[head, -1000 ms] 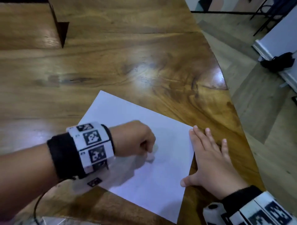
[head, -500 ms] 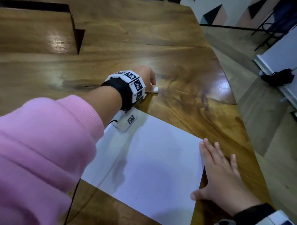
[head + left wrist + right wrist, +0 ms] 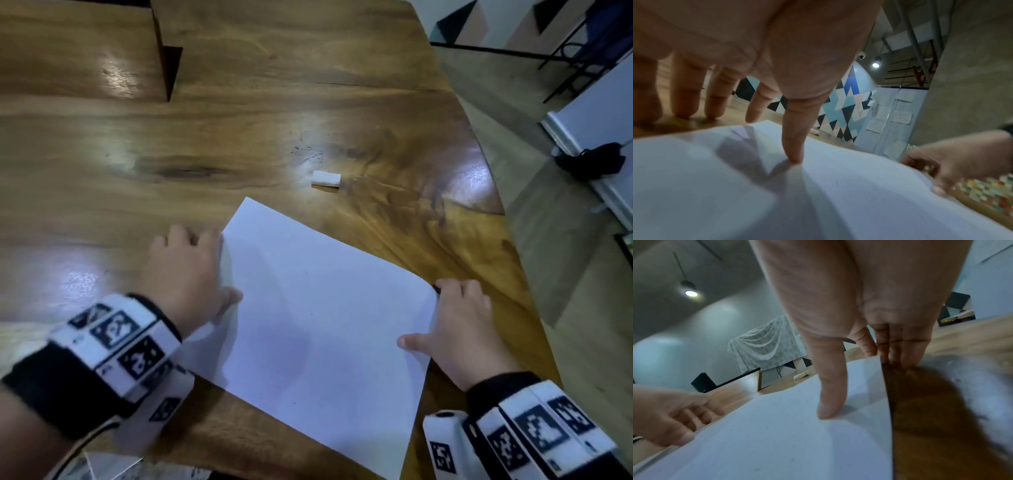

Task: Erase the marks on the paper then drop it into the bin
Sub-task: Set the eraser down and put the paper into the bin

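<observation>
A white sheet of paper (image 3: 322, 329) lies at an angle on the wooden table (image 3: 239, 137), with no marks that I can make out. My left hand (image 3: 209, 270) grips its left edge, thumb (image 3: 795, 154) pressed on top and fingers at the edge, where the sheet buckles upward. At the right edge my right hand (image 3: 435, 318) has its thumb (image 3: 830, 402) on top and its fingers tucked under the lifted edge. A small white eraser (image 3: 325, 178) lies loose on the table beyond the paper, touched by neither hand. No bin is in view.
The table's curved right edge (image 3: 496, 212) runs close to my right hand, with floor beyond it. A black object (image 3: 589, 164) lies on the floor by a white wall. A dark upright panel (image 3: 168, 54) stands at the far left of the table.
My left hand went from rubbing the sheet to setting the eraser down beyond the paper, then came back to the paper's left edge. My right hand went from lying flat to gripping the right edge.
</observation>
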